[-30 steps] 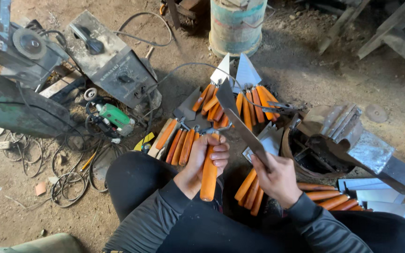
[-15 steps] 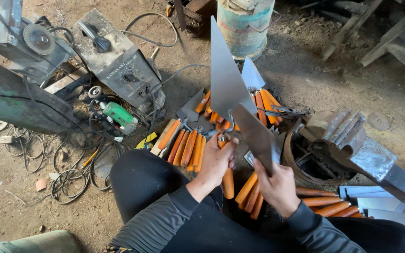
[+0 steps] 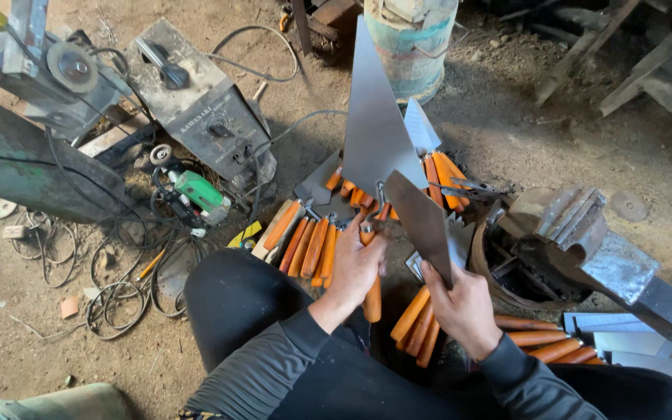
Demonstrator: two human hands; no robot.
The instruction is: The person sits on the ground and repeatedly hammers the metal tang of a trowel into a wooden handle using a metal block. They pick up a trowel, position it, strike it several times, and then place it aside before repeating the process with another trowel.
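Observation:
My left hand [image 3: 355, 268] is shut on the orange handle [image 3: 372, 302] of a trowel. Its big triangular steel blade [image 3: 375, 124] stands up and points away from me. My right hand [image 3: 460, 307] grips a darker, narrower steel blade [image 3: 421, 225] that leans up and to the left, its tip close to the base of the trowel's blade. Both hands are above my dark-trousered knees, over a heap of orange-handled trowels [image 3: 305, 245] on the dirt floor.
A grey welding machine [image 3: 196, 109], a green angle grinder [image 3: 200, 194] and tangled cables [image 3: 118, 288] lie to the left. A metal vise [image 3: 585, 241] sits at right, with more orange handles [image 3: 538, 342] and cut steel blades [image 3: 631, 342]. A drum [image 3: 410, 47] stands beyond.
My left hand has swung the trowel from lying low to blade-up, pointing away. The right hand's dark blade has shifted slightly right and now sits beside the trowel's neck.

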